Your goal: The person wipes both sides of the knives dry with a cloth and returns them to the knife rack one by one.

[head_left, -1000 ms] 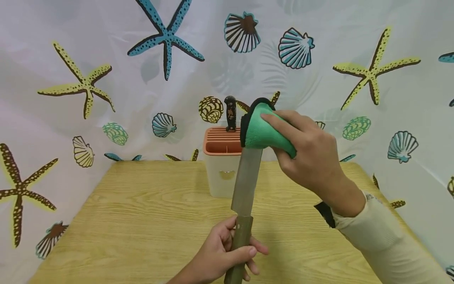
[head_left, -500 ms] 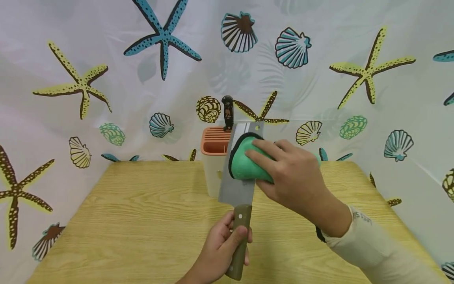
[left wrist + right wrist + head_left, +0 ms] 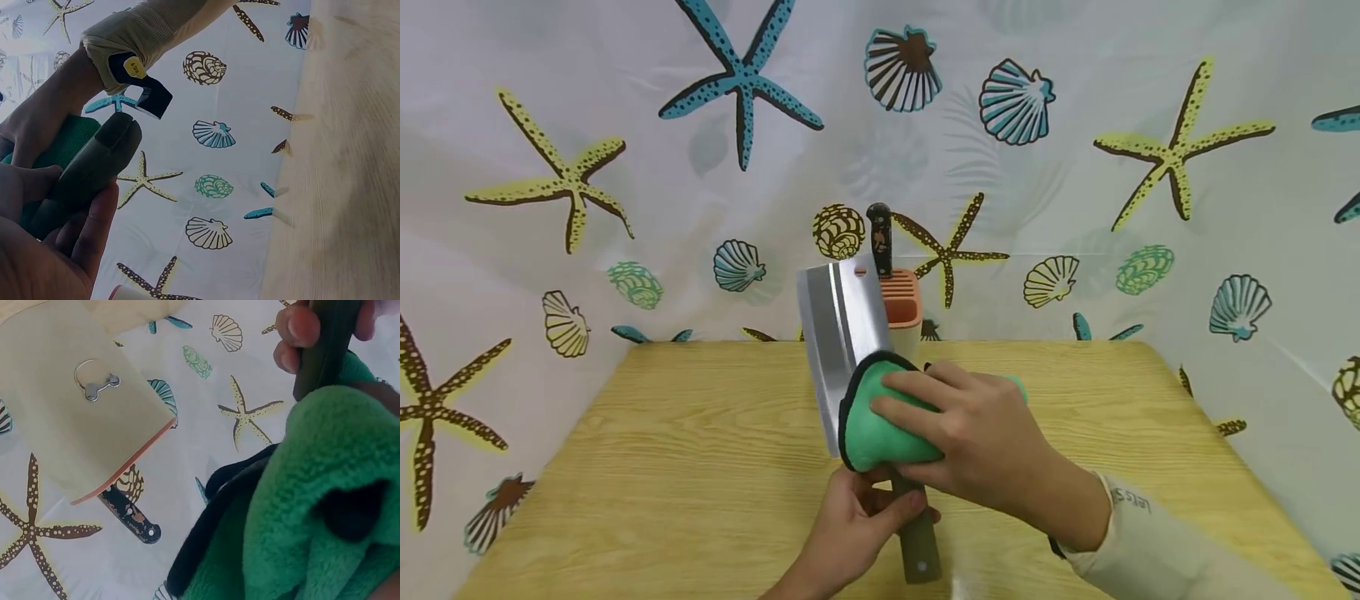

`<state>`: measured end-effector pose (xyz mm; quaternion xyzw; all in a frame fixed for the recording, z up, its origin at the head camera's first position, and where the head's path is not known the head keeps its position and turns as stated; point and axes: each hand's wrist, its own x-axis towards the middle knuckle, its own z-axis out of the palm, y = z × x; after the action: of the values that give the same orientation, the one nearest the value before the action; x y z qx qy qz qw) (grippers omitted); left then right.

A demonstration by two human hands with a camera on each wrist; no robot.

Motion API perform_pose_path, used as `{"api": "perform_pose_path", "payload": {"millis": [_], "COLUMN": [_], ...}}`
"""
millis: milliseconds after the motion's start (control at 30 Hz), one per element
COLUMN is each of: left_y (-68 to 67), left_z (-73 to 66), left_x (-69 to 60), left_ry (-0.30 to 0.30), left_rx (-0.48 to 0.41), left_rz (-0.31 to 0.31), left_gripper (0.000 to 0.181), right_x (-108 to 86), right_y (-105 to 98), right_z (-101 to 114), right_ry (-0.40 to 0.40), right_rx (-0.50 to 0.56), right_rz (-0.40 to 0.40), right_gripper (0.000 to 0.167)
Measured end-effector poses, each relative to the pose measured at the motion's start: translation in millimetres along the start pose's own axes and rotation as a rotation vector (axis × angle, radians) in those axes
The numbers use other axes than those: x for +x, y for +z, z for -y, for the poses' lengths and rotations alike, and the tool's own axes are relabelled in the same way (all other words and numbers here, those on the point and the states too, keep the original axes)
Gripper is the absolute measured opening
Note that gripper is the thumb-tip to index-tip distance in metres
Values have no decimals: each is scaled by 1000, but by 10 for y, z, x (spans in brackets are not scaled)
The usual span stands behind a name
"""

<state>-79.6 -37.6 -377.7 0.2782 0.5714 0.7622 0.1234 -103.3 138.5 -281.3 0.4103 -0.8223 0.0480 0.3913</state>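
Note:
Tilted slightly left, a cleaver (image 3: 844,329) is held up over the table, its broad shiny blade facing me. My left hand (image 3: 848,529) grips its dark olive handle (image 3: 919,546), thumb across the front. A green cloth with black edging (image 3: 887,417) covers the lower blade close to the handle. My right hand (image 3: 973,433) holds that cloth against the blade from the right. In the left wrist view the handle (image 3: 94,165) lies within the left fingers (image 3: 97,228). Thick folds of the cloth (image 3: 331,456) fill the right wrist view and hide most of the right hand.
Behind the blade stands a cream knife holder (image 3: 904,342) with an orange slotted top, partly hidden. A knife with a black handle (image 3: 881,237) stands in its slots. The wooden table (image 3: 700,467) meets a white curtain (image 3: 820,167) printed with starfish and shells.
The right hand has drawn the cloth down from the blade's top end to near the handle. The cleaver has turned, so its broad face shows and its top leans left.

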Motion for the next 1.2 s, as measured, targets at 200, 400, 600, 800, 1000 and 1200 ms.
{"api": "perform_pose_path", "payload": {"millis": [200,400,600,800,1000,1200], "left_y": [3,33,60,40,-62,-82], "left_z": [-13,-4,9,-25,-62,-43], "left_x": [-5,-40,-94,-78,9,18], "left_ry": [-74,-141,-233,-208,-71,-94], "left_rx": [55,93,60,84,116,160], "left_rz": [-40,-37,-23,-20,-64,-106], "left_gripper": [48,45,49,47,43,42], "right_x": [32,190,377,305,201,97], "right_y": [8,1,-62,-70,29,98], "right_z": [-102,-335,-561,-463,-151,-11], "right_ry": [107,231,327,241,131,52], "right_rx": [-38,-85,-113,-66,12,72], "right_rz": [11,16,76,96,183,237], "right_gripper": [55,49,50,56,52,50]}}
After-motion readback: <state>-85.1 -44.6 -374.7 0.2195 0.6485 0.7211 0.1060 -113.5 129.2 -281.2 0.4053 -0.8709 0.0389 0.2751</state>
